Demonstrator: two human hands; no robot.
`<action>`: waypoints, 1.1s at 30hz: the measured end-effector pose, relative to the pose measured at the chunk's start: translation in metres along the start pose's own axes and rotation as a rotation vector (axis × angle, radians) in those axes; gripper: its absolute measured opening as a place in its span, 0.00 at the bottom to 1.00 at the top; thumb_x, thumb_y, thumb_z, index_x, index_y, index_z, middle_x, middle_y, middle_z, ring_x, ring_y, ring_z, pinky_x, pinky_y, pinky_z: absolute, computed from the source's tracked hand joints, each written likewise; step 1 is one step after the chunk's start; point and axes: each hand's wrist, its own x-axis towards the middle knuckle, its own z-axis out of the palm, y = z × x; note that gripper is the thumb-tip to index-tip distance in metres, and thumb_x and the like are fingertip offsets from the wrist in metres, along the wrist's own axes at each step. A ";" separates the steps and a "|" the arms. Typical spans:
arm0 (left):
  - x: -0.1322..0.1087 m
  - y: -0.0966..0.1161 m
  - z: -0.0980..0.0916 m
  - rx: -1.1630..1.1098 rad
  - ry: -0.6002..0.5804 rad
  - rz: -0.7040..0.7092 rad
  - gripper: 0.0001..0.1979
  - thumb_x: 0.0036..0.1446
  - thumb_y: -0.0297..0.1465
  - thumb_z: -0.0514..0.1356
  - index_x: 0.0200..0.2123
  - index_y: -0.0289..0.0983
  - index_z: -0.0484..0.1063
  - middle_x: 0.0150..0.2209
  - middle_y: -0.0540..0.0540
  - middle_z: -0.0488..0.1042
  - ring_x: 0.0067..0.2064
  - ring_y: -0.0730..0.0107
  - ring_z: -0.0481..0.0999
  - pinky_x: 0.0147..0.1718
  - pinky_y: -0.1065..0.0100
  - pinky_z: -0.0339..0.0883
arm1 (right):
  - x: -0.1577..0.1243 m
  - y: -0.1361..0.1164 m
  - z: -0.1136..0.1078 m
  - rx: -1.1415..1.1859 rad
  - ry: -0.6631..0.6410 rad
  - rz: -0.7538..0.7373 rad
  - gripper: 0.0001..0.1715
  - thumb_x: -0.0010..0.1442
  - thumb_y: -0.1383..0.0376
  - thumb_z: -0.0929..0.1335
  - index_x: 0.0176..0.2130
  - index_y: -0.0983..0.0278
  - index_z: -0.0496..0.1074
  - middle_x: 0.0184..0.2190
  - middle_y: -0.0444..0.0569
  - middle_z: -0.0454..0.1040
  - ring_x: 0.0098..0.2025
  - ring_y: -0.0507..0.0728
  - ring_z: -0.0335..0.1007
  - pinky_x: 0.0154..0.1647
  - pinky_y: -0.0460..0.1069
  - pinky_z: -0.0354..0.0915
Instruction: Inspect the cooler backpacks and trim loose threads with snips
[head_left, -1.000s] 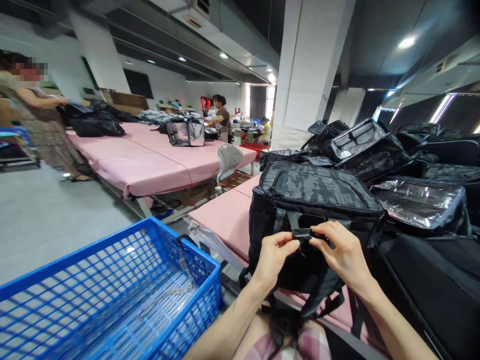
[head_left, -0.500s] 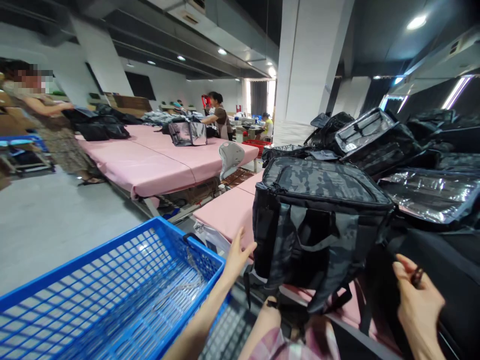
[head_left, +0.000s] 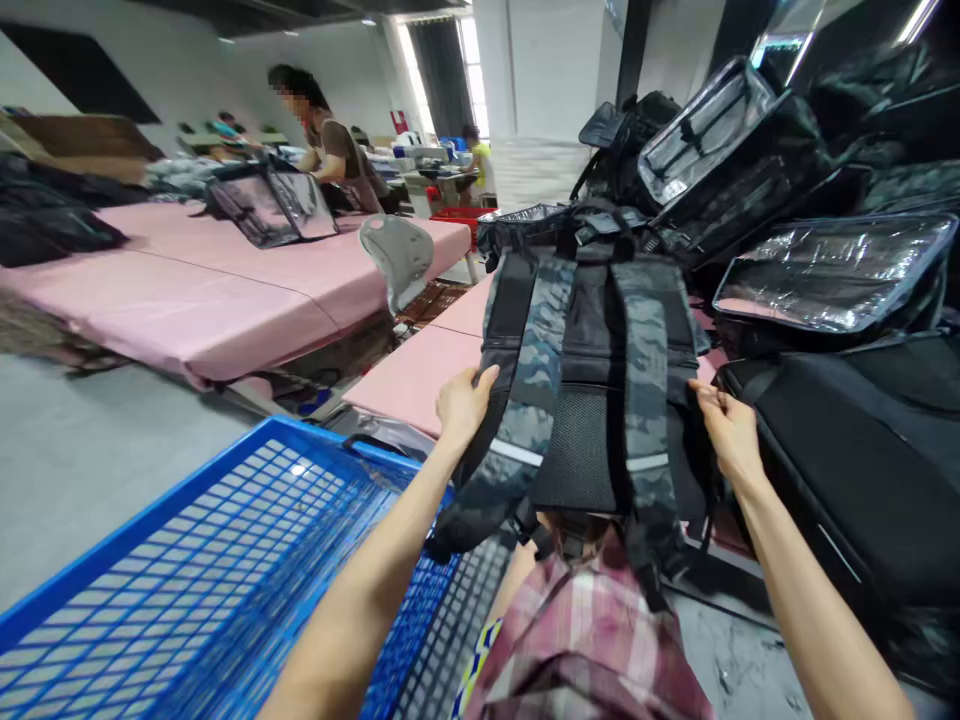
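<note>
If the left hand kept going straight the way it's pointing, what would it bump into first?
The camouflage backpack. The left hand grips its left side, fingers pointing forward, so it would push straight into the bag, as far as depth can be judged.

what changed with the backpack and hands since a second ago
The backpack has been turned so its strap side faces the camera. Both hands let go of the front buckle; now the left hand grips its left edge and the right hand its right edge. The blue basket and pink table stayed put.
</note>
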 end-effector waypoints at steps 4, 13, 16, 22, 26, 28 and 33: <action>0.022 0.003 0.029 0.100 -0.126 -0.098 0.24 0.59 0.43 0.48 0.41 0.29 0.72 0.40 0.29 0.75 0.44 0.49 0.73 0.38 0.61 0.61 | 0.034 -0.002 0.030 -0.254 -0.143 -0.028 0.22 0.58 0.56 0.60 0.43 0.64 0.74 0.40 0.53 0.76 0.43 0.61 0.70 0.43 0.52 0.62; 0.022 0.000 0.005 -0.041 0.009 0.096 0.19 0.59 0.35 0.49 0.48 0.32 0.68 0.46 0.38 0.73 0.46 0.64 0.72 0.43 0.69 0.61 | 0.046 0.009 0.010 -0.244 -0.122 -0.069 0.18 0.58 0.62 0.60 0.45 0.62 0.73 0.42 0.48 0.76 0.43 0.57 0.71 0.42 0.50 0.63; -0.034 -0.013 -0.016 -0.059 0.229 0.317 0.14 0.59 0.36 0.51 0.33 0.35 0.73 0.33 0.44 0.75 0.37 0.66 0.72 0.38 0.68 0.61 | 0.017 -0.013 -0.003 -0.187 -0.039 -0.214 0.17 0.59 0.60 0.61 0.42 0.61 0.73 0.41 0.48 0.76 0.39 0.56 0.71 0.38 0.48 0.63; -0.134 0.013 -0.008 -0.155 0.207 0.652 0.07 0.56 0.32 0.57 0.31 0.37 0.74 0.32 0.46 0.75 0.36 0.67 0.72 0.38 0.66 0.61 | -0.019 -0.053 0.021 -0.075 -0.325 -0.297 0.14 0.58 0.61 0.61 0.34 0.61 0.75 0.32 0.46 0.77 0.35 0.56 0.73 0.34 0.47 0.63; -0.128 0.062 0.025 -0.498 -0.139 0.452 0.13 0.56 0.32 0.55 0.44 0.36 0.71 0.42 0.42 0.73 0.33 0.72 0.73 0.33 0.70 0.66 | -0.021 -0.054 0.028 -0.029 -0.296 -0.195 0.14 0.58 0.60 0.62 0.37 0.60 0.74 0.32 0.45 0.77 0.35 0.56 0.73 0.35 0.47 0.64; -0.115 0.082 0.043 -0.622 -0.312 0.310 0.13 0.53 0.32 0.57 0.42 0.35 0.73 0.41 0.43 0.73 0.26 0.76 0.72 0.28 0.72 0.66 | -0.025 -0.051 0.020 -0.137 -0.255 -0.168 0.16 0.56 0.56 0.64 0.42 0.58 0.73 0.35 0.45 0.77 0.37 0.58 0.73 0.36 0.49 0.64; -0.102 0.105 0.061 -0.851 -0.432 0.068 0.08 0.48 0.32 0.59 0.30 0.33 0.75 0.27 0.49 0.72 0.19 0.81 0.66 0.21 0.76 0.60 | -0.044 -0.043 -0.003 -0.299 -0.232 -0.223 0.23 0.55 0.54 0.66 0.48 0.59 0.66 0.39 0.47 0.75 0.39 0.58 0.72 0.38 0.50 0.64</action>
